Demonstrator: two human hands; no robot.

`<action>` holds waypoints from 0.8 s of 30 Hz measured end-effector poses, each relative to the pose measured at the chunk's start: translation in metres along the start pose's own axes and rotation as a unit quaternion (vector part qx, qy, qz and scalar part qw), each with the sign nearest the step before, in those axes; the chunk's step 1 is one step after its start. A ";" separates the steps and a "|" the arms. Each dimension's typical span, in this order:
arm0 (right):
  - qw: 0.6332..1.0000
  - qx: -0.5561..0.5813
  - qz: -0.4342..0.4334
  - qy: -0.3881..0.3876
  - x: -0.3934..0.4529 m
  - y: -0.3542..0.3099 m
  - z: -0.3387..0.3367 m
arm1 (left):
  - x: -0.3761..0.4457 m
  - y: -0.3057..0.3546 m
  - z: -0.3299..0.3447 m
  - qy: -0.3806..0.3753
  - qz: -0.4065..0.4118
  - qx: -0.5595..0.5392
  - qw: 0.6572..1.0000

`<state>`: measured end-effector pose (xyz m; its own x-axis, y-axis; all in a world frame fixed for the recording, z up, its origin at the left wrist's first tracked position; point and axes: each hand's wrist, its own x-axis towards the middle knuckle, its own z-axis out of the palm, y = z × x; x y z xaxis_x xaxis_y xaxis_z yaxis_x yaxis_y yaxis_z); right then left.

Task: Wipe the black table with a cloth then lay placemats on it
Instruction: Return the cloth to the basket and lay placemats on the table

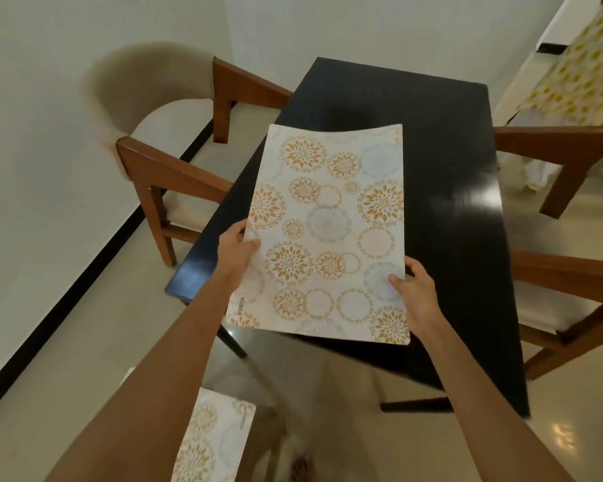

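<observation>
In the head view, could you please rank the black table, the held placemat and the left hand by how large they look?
1. black table: largest, though partly covered.
2. placemat: next; it is held nearer the camera, which flatters its size.
3. left hand: smallest, gripping the placemat's left edge opposite the right hand.

A white placemat (328, 234) printed with orange and blue-grey floral circles is held by its two long edges above the glossy black worktop (449, 210), its far end curling slightly upward. A second placemat (211, 443) of the same pattern lies lower down near the bottom edge of the view.
</observation>
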<state>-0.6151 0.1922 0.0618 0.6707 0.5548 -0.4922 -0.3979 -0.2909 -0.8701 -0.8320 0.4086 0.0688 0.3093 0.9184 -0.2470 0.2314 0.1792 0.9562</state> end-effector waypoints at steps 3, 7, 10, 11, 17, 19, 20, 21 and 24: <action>1.000 -0.009 0.006 0.018 0.047 -0.021 0.006 | 0.039 0.017 0.019 -0.013 -0.015 0.004 1.000; 0.999 0.007 0.013 0.033 0.107 -0.051 0.012 | 0.088 0.032 0.040 -0.022 -0.046 0.038 0.998; 0.999 0.019 0.018 0.026 0.153 -0.073 0.018 | 0.126 0.040 0.056 0.003 -0.054 0.053 0.997; 0.999 0.022 0.023 0.023 0.169 -0.080 0.021 | 0.141 0.043 0.063 0.011 -0.056 0.056 0.997; 0.999 0.006 0.031 0.028 0.252 -0.116 0.035 | 0.215 0.062 0.098 0.020 -0.067 0.065 0.995; 0.999 0.003 0.026 0.030 0.273 -0.125 0.039 | 0.237 0.065 0.105 0.020 -0.069 0.067 0.995; 0.999 0.001 0.025 0.034 0.284 -0.130 0.042 | 0.248 0.066 0.109 0.026 -0.068 0.068 0.995; 0.999 0.002 0.025 0.038 0.296 -0.135 0.045 | 0.263 0.068 0.115 0.034 -0.062 0.065 0.995; 0.998 0.014 0.029 0.056 0.328 -0.151 0.057 | 0.301 0.077 0.129 0.061 -0.031 0.071 0.995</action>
<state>-0.3704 0.4624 0.0328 0.7113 0.4475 -0.5421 -0.4542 -0.2961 -0.8403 -0.6020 0.6538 0.0479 0.1783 0.9447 -0.2754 0.3773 0.1929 0.9058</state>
